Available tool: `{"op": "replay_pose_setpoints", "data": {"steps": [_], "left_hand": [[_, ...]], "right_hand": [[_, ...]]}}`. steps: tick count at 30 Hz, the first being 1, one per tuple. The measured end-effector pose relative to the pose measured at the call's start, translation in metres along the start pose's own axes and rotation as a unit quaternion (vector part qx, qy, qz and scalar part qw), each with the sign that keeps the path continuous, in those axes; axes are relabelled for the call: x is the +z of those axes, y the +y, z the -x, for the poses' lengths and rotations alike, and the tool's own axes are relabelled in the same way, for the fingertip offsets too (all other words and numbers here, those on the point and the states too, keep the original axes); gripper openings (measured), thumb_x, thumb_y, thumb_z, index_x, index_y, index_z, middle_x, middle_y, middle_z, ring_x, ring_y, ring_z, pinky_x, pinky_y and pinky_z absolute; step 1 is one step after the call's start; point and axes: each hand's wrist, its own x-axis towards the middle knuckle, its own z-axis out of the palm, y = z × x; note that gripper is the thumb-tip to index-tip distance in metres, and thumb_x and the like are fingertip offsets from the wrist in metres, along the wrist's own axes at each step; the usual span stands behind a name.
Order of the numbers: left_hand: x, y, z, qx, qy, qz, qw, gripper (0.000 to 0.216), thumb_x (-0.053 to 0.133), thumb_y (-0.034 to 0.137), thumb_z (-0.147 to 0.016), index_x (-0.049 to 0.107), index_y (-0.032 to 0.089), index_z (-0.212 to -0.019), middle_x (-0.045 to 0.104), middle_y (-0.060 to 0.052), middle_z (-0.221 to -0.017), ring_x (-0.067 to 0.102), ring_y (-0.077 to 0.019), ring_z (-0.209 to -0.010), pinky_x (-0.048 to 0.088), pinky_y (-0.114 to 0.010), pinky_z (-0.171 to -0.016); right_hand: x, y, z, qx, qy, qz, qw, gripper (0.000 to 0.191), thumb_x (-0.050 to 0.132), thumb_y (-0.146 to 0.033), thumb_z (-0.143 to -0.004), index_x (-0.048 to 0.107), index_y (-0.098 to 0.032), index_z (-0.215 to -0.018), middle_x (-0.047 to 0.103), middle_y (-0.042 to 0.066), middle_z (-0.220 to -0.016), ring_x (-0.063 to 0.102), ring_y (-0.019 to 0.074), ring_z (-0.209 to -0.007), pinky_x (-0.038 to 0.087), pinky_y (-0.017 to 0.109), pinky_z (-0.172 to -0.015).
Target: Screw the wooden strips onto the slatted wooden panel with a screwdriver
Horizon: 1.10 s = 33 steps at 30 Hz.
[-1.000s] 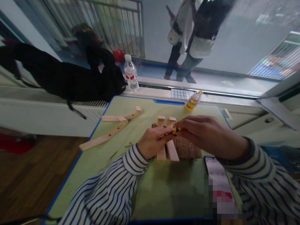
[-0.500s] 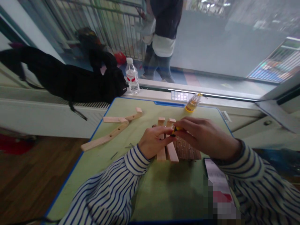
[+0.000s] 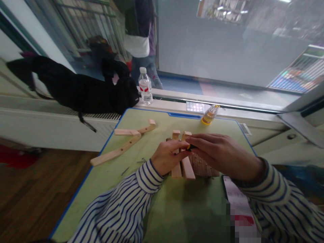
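My left hand (image 3: 168, 156) and my right hand (image 3: 220, 153) meet over two pale wooden bars (image 3: 182, 165) lying side by side on the green table (image 3: 162, 202). Both hands have their fingers pinched together around a small yellow-and-black object (image 3: 189, 147) between the fingertips; I cannot make out what it is. Under my right hand lies a brown ridged wooden piece (image 3: 204, 167). Both sleeves are white with blue stripes.
A jointed assembly of wooden sticks (image 3: 126, 141) lies at the left of the table. A small yellow glue bottle (image 3: 209, 115) stands at the far edge. A water bottle (image 3: 145, 86) and a black bag (image 3: 83, 89) rest on the sill. A phone (image 3: 238, 206) lies at the right. A person stands beyond the glass.
My hands have stayed pinched together over the bars. The view has tilted a little, and the person outside the window has walked to the left.
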Motion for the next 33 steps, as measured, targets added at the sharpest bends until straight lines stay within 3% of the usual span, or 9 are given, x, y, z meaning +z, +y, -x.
{"op": "replay_pose_setpoints", "data": {"steps": [6, 16, 28, 33], "left_hand": [[0.001, -0.002, 0.0, 0.002, -0.018, -0.025, 1.0, 0.017, 0.063, 0.024, -0.081, 0.068, 0.018, -0.096, 0.071, -0.003, -0.091, 0.066, -0.0136, -0.079, 0.051, -0.024, -0.074], [-0.001, -0.002, -0.003, 0.001, -0.089, 0.027, 0.996, 0.024, 0.05, 0.026, -0.09, 0.066, 0.017, -0.105, 0.068, -0.005, -0.104, 0.064, -0.0148, -0.093, 0.049, -0.025, -0.085], [0.0, 0.0, 0.0, -0.043, 0.004, -0.004, 0.999, 0.024, 0.065, 0.032, -0.078, 0.069, 0.019, -0.098, 0.072, -0.003, -0.088, 0.066, -0.0151, -0.078, 0.052, -0.026, -0.077], [-0.001, 0.0, 0.0, -0.04, 0.0, -0.007, 0.999, 0.021, 0.066, 0.03, -0.078, 0.07, 0.02, -0.096, 0.072, -0.002, -0.085, 0.065, -0.0142, -0.076, 0.052, -0.026, -0.074]], "right_hand": [[0.004, 0.001, 0.002, 0.026, 0.011, 0.011, 1.0, 0.027, 0.05, -0.024, -0.09, 0.052, -0.018, -0.116, 0.063, 0.006, -0.113, 0.062, 0.0188, -0.092, 0.051, 0.033, -0.078], [0.009, -0.005, 0.002, 0.082, 0.017, 0.051, 0.995, 0.027, 0.042, -0.035, -0.093, 0.057, -0.016, -0.106, 0.065, 0.005, -0.092, 0.062, 0.0176, -0.075, 0.046, 0.031, -0.066], [0.008, -0.006, -0.002, 0.078, 0.004, 0.062, 0.995, 0.029, 0.041, -0.037, -0.093, 0.057, -0.017, -0.105, 0.066, 0.006, -0.091, 0.062, 0.0177, -0.074, 0.045, 0.03, -0.062], [-0.005, -0.005, -0.002, 0.044, -0.012, -0.006, 0.999, 0.041, 0.046, -0.034, -0.091, 0.044, -0.018, -0.128, 0.061, 0.011, -0.117, 0.061, 0.0203, -0.097, 0.05, 0.032, -0.074]]}}
